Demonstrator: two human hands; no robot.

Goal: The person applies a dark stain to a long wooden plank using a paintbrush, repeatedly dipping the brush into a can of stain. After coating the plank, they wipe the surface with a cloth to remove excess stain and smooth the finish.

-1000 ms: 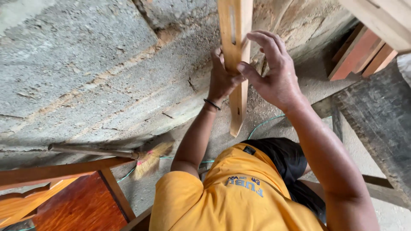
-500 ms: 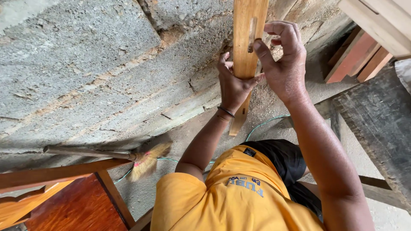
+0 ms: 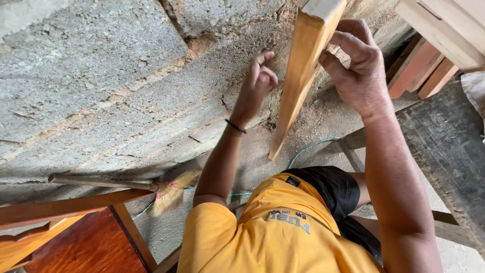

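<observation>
Fabric of your yellow shirt (image 3: 283,237) fills the nearest part of the view, with black shorts (image 3: 331,189) just past it, both directly below the wooden plank (image 3: 303,76) that everything else sits around. That plank is a long pale board, tilted, its lower end hanging above the sawdust-strewn concrete floor (image 3: 101,91) and its upper end running out of the top edge. Your right hand (image 3: 358,65) is clamped on the plank's upper part, fingers wrapped over the right edge and thumb pressing its face. Your left hand (image 3: 255,86), a dark band on the wrist, sits just left of the plank with the fingers loosely curled and apart, holding nothing and not touching the wood. Far to the left of the plank and nearer you, a reddish-brown wooden table (image 3: 76,237) shows its top and frame. Between table and plank lies a broom (image 3: 126,187) with a straw head, and a thin green cord (image 3: 313,149) trails across the floor under the plank's lower end. Right of the plank, stacked timber (image 3: 434,45) and a dark weathered beam (image 3: 449,146) lean in.
</observation>
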